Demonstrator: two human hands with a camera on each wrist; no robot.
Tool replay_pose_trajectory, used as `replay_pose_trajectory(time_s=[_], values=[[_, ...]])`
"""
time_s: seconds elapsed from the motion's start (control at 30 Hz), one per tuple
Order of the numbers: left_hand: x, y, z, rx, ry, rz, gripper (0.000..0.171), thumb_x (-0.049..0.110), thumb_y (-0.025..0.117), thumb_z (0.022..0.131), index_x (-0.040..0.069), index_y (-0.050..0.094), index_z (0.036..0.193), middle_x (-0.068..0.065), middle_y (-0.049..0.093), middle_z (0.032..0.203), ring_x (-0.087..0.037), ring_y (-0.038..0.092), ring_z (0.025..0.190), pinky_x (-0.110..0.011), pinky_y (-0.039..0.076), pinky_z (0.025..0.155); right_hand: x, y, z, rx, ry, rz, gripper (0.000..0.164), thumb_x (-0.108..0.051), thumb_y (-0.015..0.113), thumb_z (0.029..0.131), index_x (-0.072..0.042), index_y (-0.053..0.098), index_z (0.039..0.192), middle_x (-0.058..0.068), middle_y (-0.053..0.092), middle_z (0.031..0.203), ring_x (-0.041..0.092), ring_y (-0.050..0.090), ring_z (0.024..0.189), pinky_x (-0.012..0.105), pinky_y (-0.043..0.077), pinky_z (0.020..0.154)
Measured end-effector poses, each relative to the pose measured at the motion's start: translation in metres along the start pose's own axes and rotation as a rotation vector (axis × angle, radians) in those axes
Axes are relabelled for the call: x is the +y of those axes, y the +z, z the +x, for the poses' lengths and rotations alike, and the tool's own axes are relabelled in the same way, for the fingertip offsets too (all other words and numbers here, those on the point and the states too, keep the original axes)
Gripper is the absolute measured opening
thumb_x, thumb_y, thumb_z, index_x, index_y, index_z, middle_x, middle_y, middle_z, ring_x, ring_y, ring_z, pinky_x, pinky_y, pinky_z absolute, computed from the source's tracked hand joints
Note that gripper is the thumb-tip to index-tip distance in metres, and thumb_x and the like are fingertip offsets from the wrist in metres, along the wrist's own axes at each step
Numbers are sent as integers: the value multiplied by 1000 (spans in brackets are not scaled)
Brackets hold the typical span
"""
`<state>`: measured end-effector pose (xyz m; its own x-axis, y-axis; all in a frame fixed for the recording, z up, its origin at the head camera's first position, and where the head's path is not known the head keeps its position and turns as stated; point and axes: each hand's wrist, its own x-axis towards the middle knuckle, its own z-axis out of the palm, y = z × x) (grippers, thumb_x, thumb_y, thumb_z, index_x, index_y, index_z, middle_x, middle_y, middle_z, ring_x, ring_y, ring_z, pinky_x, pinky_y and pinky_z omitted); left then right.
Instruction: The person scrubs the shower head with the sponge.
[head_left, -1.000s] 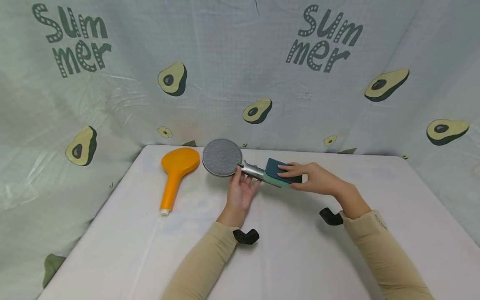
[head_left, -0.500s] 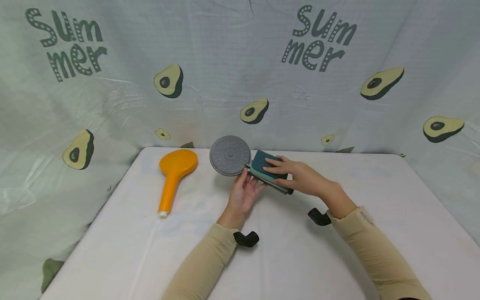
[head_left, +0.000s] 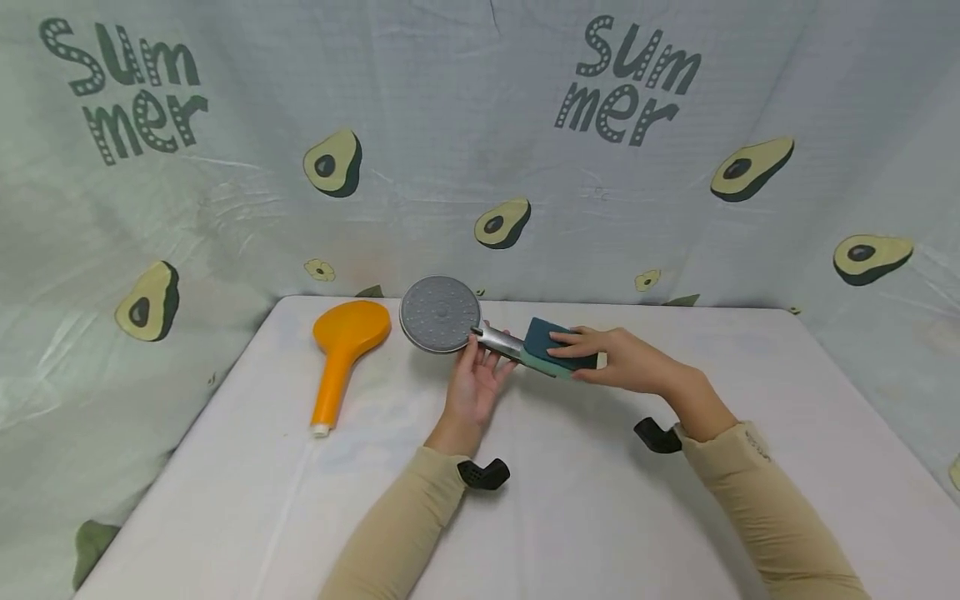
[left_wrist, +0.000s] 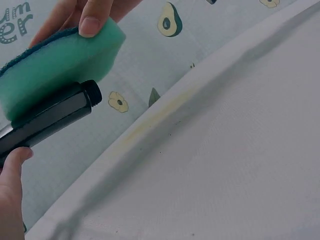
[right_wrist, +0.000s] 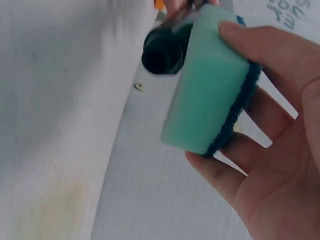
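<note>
A shower head [head_left: 441,315] with a round grey face and a chrome-and-black handle is held above the table by my left hand [head_left: 472,392], its fingers and thumb about the upper handle. My right hand [head_left: 626,360] grips a sponge [head_left: 553,343], dark blue on one side and green on the other. Its green side lies against the handle. In the left wrist view the handle's threaded black end [left_wrist: 92,93] sticks out under the sponge. The right wrist view shows the thumb and fingers pinching the sponge [right_wrist: 207,95] beside the handle's open end [right_wrist: 162,52].
An orange shower head [head_left: 347,350] with a white tip lies on the white-covered table [head_left: 570,500], left of my left hand. Behind the table hangs a curtain [head_left: 420,100] with avocado prints. A black curved piece sits at each sleeve cuff.
The sponge slid left along the handle toward the round head, then back right toward the handle's end. The shower head shifted right and returned left. The orange shower head stays on the table.
</note>
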<state>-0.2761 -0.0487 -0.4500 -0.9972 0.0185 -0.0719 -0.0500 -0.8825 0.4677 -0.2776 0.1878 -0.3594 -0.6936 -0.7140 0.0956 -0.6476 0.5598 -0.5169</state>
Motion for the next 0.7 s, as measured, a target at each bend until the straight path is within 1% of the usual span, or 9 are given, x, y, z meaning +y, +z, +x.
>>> replay_pose_trajectory(time_s=[0.07,0.13,0.23,0.3,0.37,0.4,0.53,0.6,0.7], values=[[0,-1,0,-20,0,18,47,22,38,113,10,30,157,1,55,143,-24,58,128,-42,57,92,-3,5,6,24,-20,-14,50,-3,75,93,-9,63,141,13,47,155,46,34,145,58,45,104],[-1,-2,-1,-39,-10,34,43,22,39,113,10,36,153,4,59,136,-21,61,123,-42,57,91,-6,12,13,60,-47,-35,49,-3,75,93,-9,63,140,13,46,155,46,32,146,57,45,105],[-3,-3,-2,-72,-38,37,34,22,38,113,11,44,144,5,65,128,-17,64,117,-44,57,92,-12,22,23,122,-111,-73,46,-2,75,92,-6,65,138,15,48,153,46,30,147,57,43,107],[-5,-4,-3,-81,-43,33,30,23,37,113,12,47,139,5,67,126,-16,65,114,-42,57,90,-13,26,27,145,-145,-85,45,-2,75,92,-5,66,136,16,49,152,46,30,147,57,41,109],[-5,-3,-3,-82,-31,27,31,24,36,113,12,44,141,5,64,130,-15,64,114,-39,58,88,-14,26,28,149,-160,-78,45,-2,75,92,-4,66,136,17,49,152,47,30,147,57,41,109],[-5,-3,-2,-76,-23,22,33,24,36,113,13,42,144,3,61,136,-15,64,115,-38,58,88,-13,25,26,147,-151,-67,46,-2,75,92,-5,66,136,17,49,152,46,30,147,57,41,109],[-2,-1,3,-40,1,-28,43,25,37,112,14,32,154,-6,39,160,-21,57,127,-37,59,86,-3,18,14,129,-98,-18,48,-1,76,91,-7,66,137,16,49,152,44,32,146,57,44,106],[1,0,5,-18,9,-52,44,25,38,112,15,33,154,-8,30,165,-27,51,136,-39,59,88,3,15,7,126,-83,1,49,-1,77,90,-7,65,138,15,49,152,45,33,146,58,43,106],[4,-1,5,1,18,-57,40,24,39,112,15,37,151,-7,30,165,-32,43,143,-44,57,92,10,15,2,114,-90,10,49,0,76,91,-6,65,138,15,49,152,46,33,145,59,43,106]])
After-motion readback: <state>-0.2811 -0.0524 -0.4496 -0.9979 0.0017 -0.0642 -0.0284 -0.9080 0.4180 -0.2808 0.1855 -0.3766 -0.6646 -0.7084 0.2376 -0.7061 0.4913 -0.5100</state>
